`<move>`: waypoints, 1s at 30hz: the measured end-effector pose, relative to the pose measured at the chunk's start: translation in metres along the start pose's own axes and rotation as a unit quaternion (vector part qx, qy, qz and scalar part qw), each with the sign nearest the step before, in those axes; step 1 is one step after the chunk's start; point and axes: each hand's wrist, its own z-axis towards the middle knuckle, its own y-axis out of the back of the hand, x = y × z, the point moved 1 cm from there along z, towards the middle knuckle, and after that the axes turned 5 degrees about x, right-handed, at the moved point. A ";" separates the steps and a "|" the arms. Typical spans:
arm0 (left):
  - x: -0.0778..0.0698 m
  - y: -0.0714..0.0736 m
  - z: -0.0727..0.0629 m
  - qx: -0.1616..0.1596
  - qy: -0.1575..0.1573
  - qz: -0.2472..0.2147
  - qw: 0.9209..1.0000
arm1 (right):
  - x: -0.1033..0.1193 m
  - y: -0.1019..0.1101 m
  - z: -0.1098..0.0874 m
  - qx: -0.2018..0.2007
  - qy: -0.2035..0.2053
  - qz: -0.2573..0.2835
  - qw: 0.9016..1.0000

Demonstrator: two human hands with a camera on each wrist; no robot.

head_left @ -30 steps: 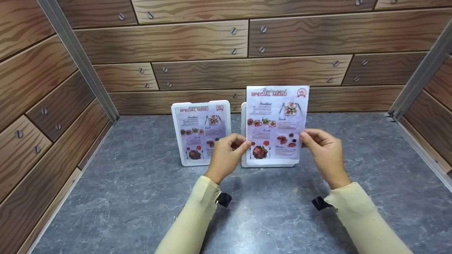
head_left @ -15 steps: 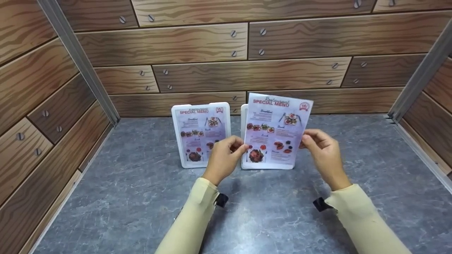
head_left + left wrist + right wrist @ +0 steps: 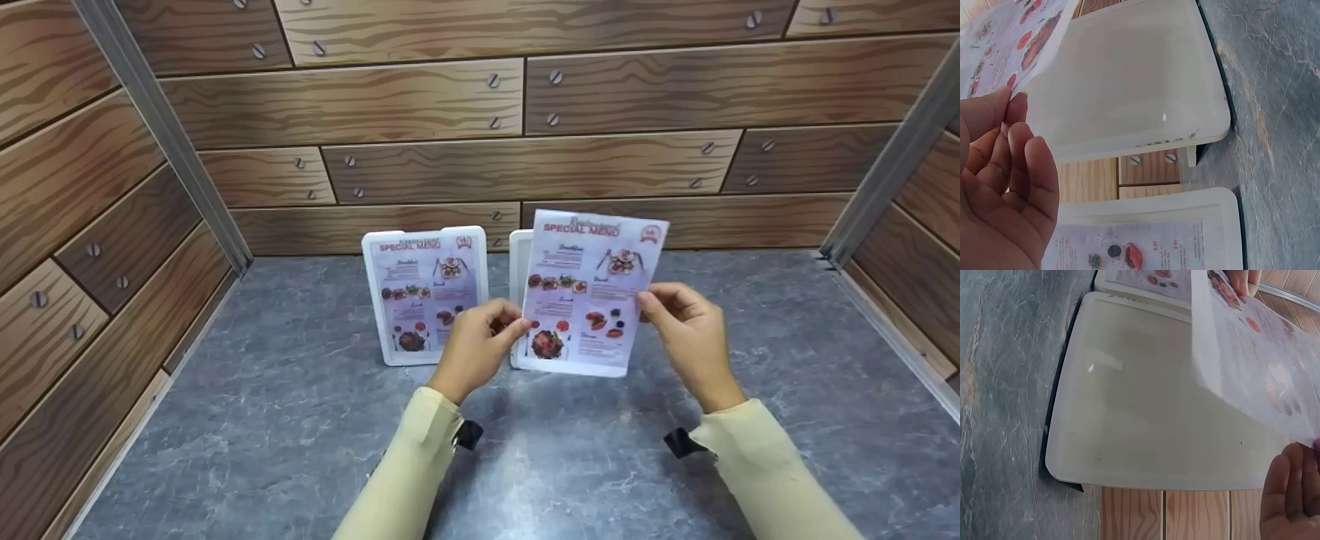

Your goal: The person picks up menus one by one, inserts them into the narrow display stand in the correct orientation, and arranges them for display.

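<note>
A printed menu sheet [image 3: 592, 296] headed "Special Menu" is held up by both hands, tilted slightly clockwise. My left hand [image 3: 480, 341] pinches its left edge low down, between thumb and forefinger. Across from it, my right hand [image 3: 690, 337] pinches the right edge near mid-height. Behind the sheet stands a white-framed display stand [image 3: 519, 259], mostly covered by it in the head view. In the left wrist view that stand's face [image 3: 1129, 73] shows blank and cream-coloured, with the sheet lifted off its surface. The right wrist view also shows a gap between the sheet [image 3: 1264, 360] and the stand [image 3: 1140, 394].
To the left stands a second white display stand [image 3: 482, 262] with the same kind of menu in it, partly behind my left hand. Both are upright on a grey marbled table [image 3: 300, 420]. Wood-patterned panels [image 3: 420, 97] wall the back and sides.
The menu sheet has come down a little in view and its top has tipped to the right. Both hands keep their pinch on it; the whole view has shifted slightly downward.
</note>
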 end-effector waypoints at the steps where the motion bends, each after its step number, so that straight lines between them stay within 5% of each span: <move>1: 0.001 0.001 0.000 -0.002 0.000 -0.002 1.000 | -0.001 0.000 0.000 0.003 -0.002 0.005 1.000; 22: 0.005 0.007 -0.001 0.007 0.003 -0.026 1.000 | -0.007 -0.005 -0.001 0.049 -0.014 0.000 0.999; 30: -0.001 -0.003 0.000 0.022 -0.011 -0.027 0.999 | 0.003 -0.004 0.003 -0.005 0.002 0.012 1.000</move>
